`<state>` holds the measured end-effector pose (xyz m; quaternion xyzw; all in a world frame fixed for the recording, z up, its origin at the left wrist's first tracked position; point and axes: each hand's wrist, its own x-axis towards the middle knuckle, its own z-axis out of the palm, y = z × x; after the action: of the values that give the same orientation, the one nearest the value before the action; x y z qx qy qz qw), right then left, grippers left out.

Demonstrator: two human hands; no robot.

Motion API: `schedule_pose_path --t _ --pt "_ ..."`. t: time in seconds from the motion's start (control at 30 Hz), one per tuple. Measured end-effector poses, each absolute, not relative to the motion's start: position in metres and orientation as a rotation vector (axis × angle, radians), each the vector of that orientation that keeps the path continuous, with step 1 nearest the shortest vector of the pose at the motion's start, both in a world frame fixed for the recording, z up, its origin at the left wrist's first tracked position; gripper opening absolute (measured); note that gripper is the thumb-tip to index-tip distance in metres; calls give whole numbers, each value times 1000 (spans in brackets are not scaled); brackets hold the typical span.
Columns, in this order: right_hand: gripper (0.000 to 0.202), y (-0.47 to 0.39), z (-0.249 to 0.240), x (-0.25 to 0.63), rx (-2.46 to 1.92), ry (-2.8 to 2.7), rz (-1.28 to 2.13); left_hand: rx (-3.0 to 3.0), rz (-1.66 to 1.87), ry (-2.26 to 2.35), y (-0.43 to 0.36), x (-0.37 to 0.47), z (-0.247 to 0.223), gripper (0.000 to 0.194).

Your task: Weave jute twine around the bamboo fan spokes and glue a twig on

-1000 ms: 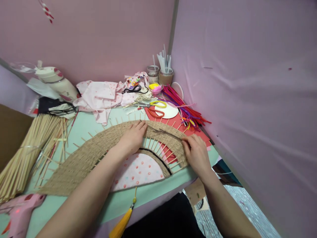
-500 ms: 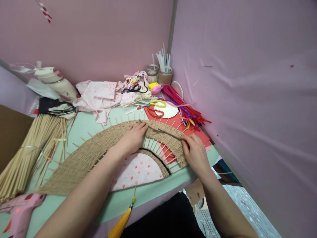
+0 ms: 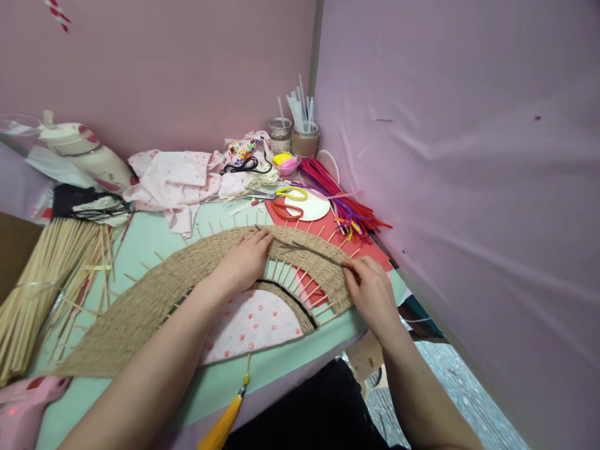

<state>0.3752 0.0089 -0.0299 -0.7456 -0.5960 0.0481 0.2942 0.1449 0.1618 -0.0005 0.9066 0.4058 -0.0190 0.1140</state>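
A woven half-round fan (image 3: pixel 201 262) with thin wooden sticks jutting from its edge lies on the table. Its inner half-circle (image 3: pixel 262 322) is pink dotted cloth with a black band around it. Across the upper part of the weave runs a thin brown twig (image 3: pixel 314 251). My left hand (image 3: pixel 246 257) lies flat on the weave, fingertips at the twig's left part. My right hand (image 3: pixel 370 290) pinches the twig's right end between thumb and fingers, just above the fan's right side. A yellow tassel (image 3: pixel 227 419) hangs from the fan's lower edge.
Scissors (image 3: pixel 290 195), pink cloth (image 3: pixel 173 181) and coloured pipe cleaners (image 3: pixel 337 190) lie behind the fan. At left are a bundle of wooden sticks (image 3: pixel 37 294), a pink glue gun (image 3: pixel 28 406) and a bottle (image 3: pixel 89 153). Jars (image 3: pixel 304 140) stand in the back corner.
The view has shifted slightly, so everything sits a little further left. Both hands keep their places on the fan and twig.
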Motion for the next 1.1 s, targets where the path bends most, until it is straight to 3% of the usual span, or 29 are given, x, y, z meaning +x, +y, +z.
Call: schedule_pose_path --t 0.2,0.43,1.1 --pt "19 9 -30 374 -1969 -1553 139 2514 72 1233 161 154 10 57" --pt "20 8 -31 372 -2007 -1541 93 2540 117 1367 155 163 10 44" --pt "20 8 -34 370 -1813 -1378 95 2641 240 1385 150 161 3 43"
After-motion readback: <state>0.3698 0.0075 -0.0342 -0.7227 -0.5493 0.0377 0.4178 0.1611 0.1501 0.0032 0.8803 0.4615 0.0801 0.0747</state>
